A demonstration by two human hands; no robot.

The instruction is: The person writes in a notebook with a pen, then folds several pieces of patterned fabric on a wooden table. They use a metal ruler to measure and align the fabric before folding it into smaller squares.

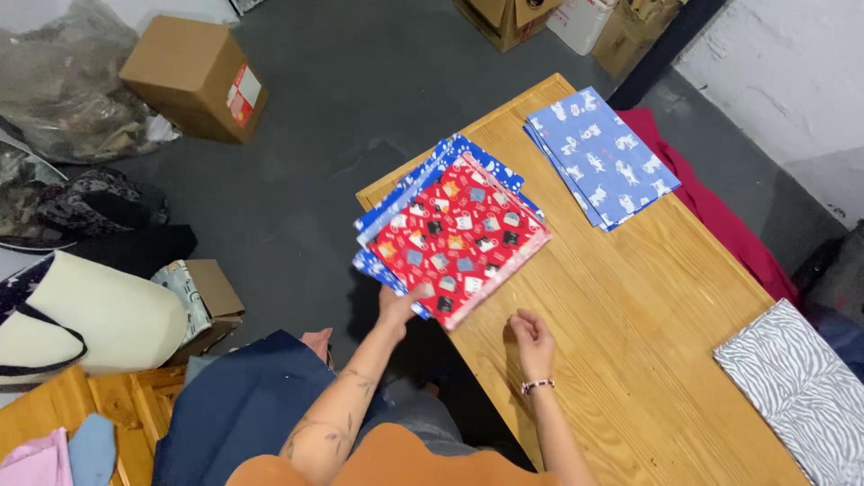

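My left hand (400,304) grips the near corner of a fanned stack of patterned sheets (454,225). The top sheet is red with small pictures and the ones under it are blue with white marks. The stack rests on the left edge of a wooden table (630,324) and hangs a little over it. My right hand (531,337) rests on the table just right of the stack's near corner, fingers loosely curled, holding nothing. A bead bracelet sits on that wrist.
A second stack of light blue patterned sheets (601,155) lies at the table's far end over a dark red cloth (720,216). A zebra-striped sheet (801,387) lies at the right. Cardboard boxes (193,76), bags and cushions crowd the grey floor on the left.
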